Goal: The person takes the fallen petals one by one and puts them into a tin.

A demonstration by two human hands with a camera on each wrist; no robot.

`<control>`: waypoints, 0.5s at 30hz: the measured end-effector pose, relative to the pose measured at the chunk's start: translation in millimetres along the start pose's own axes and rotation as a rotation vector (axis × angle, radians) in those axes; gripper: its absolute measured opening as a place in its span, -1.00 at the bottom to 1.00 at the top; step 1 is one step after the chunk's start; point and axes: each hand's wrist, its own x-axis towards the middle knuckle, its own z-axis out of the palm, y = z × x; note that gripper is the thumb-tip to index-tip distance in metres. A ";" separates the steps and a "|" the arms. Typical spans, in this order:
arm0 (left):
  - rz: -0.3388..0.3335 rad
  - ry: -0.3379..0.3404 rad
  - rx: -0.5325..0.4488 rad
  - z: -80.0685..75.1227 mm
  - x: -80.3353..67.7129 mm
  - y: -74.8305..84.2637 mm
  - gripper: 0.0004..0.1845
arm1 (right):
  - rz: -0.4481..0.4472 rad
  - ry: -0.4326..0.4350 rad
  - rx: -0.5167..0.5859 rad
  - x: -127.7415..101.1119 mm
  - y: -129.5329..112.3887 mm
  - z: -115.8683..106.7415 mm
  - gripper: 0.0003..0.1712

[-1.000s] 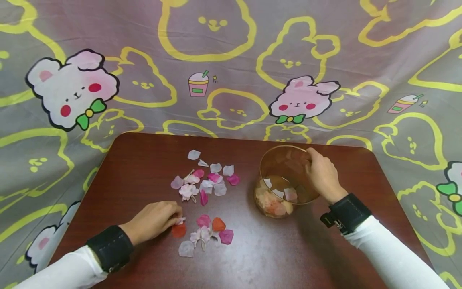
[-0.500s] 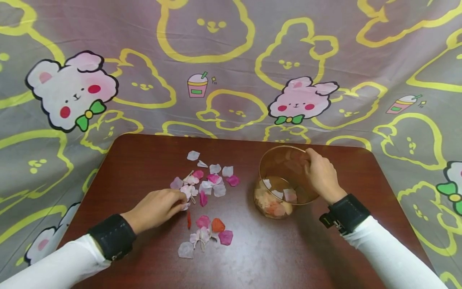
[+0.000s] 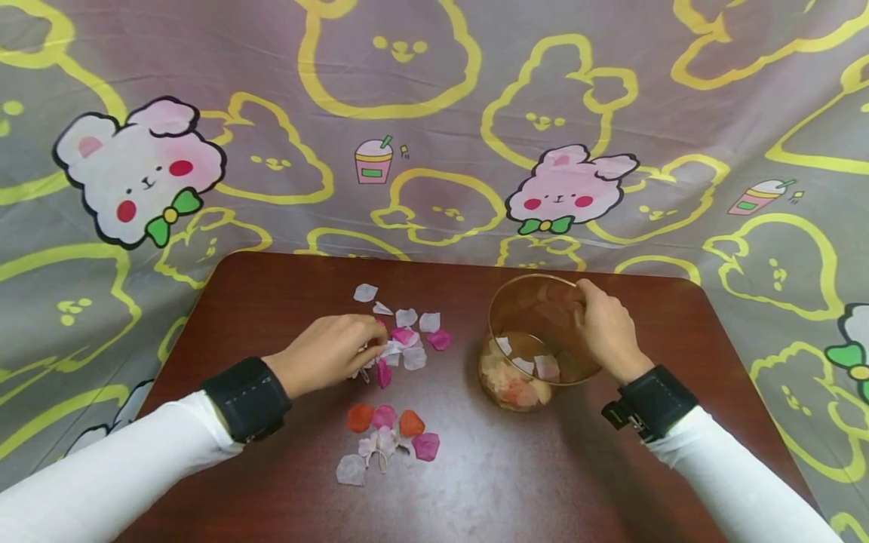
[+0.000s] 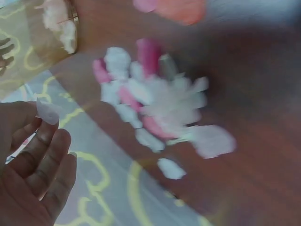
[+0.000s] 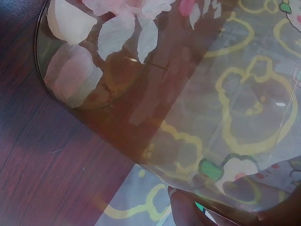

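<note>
In the head view my left hand (image 3: 333, 351) hovers over the upper group of petals, hiding part of it. The left wrist view shows a pale petal (image 4: 48, 113) pinched at the fingertips. My right hand (image 3: 609, 332) grips the rim of a clear amber bucket (image 3: 532, 305), thumb and fingers on either side of its wall. Pale and peach petals (image 3: 516, 388) lie at the bottom of the bucket, also seen through its wall in the right wrist view. White petals (image 3: 415, 357) and a magenta petal (image 3: 440, 340) lie near my left hand.
A lower group on the brown table (image 3: 516, 483) has orange petals (image 3: 411, 424), a magenta petal (image 3: 426, 446), a whitish petal (image 3: 351, 470) and a pale pink flower (image 3: 377, 443). A cartoon-print curtain (image 3: 434, 136) hangs behind the table.
My left hand has moved up and right from the lower petals to the upper group. One orange petal beside it shifted right, tipped on edge, and now lies flat. The right hand and bucket stay put.
</note>
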 end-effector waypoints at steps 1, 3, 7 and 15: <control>0.014 0.008 0.006 -2.8 5.6 2.9 -0.91 | 0.000 0.000 0.001 0.0 0.4 0.0 -0.91; 0.041 0.027 0.018 -8.9 17.2 9.7 -0.91 | 0.000 0.000 0.002 0.0 0.8 0.0 -0.91; 0.095 0.067 0.034 -20.6 39.1 23.7 -0.90 | 0.002 -0.002 0.005 -0.1 1.4 0.1 -0.90; 0.148 0.115 0.050 -37.3 81.6 52.6 -0.89 | 0.005 -0.009 0.010 0.2 2.2 0.6 -0.86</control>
